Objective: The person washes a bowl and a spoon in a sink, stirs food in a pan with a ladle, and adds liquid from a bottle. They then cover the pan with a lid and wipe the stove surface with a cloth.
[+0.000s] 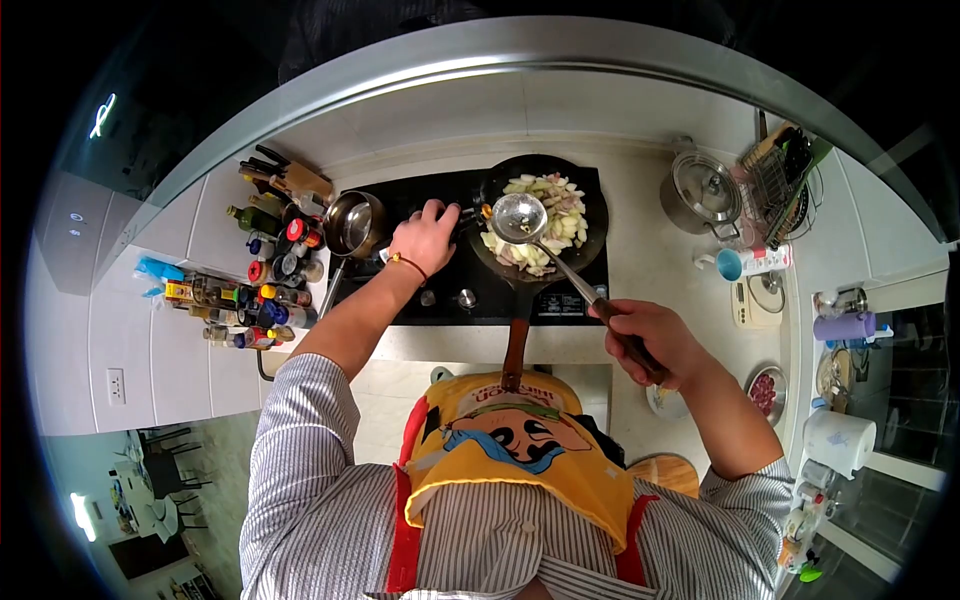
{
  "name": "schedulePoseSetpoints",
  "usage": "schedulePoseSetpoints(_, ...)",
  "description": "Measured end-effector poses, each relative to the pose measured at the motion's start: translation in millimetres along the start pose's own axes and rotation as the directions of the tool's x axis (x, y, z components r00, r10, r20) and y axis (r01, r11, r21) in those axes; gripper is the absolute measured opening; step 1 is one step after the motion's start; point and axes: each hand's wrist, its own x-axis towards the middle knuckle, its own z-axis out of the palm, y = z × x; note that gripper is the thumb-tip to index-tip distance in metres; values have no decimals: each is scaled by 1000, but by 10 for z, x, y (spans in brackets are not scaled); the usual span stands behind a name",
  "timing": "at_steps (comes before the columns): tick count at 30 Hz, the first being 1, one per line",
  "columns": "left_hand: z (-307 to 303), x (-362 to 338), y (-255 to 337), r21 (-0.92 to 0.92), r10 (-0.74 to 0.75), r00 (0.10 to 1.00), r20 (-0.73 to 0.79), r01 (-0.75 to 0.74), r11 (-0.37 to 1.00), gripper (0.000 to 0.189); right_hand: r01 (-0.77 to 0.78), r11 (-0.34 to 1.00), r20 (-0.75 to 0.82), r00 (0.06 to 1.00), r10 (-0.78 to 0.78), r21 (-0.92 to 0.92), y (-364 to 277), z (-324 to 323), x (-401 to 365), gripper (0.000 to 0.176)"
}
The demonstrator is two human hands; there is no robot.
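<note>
My right hand [655, 345] is wrapped round the dark handle of a metal ladle [566, 268]. The ladle's round bowl [519, 218] is over a dark wok [596, 215] holding pale chopped pieces [567, 215], perhaps onion, with some pinkish bits among them. To the left of the wok, my left hand [425, 240] is closed round a dark bottle [468, 216], held tilted with its orange-tipped end near the ladle's bowl. My fingers and palm hide most of this bottle. The wok's wooden handle [516, 352] points toward my apron.
A small saucepan [354, 222] stands at the left of the black hob [565, 310]. Several bottles and jars [262, 300] and a knife block [300, 182] crowd the left side. On the right are a lidded pot [700, 195], a dish rack [778, 180] and a bowl of red meat [766, 392].
</note>
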Motion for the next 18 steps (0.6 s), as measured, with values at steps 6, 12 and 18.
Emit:
schedulePoseSetpoints(6, -9, 4, -2, 19, 12, 1000, 0, -12, 1000, 66, -7, 1000, 8, 1000, 6, 11, -2, 3, -19, 29)
schedulePoseSetpoints(12, -9, -4, -1, 40, 26, 1000, -8, -26, 999, 66, -12, 1000, -4, 1000, 12, 2, -2, 9, -33, 29)
schedulePoseSetpoints(18, -7, -18, 6, 39, 18, 1000, -3, -18, 999, 67, -8, 1000, -17, 1000, 8, -30, -19, 44, -77, 40)
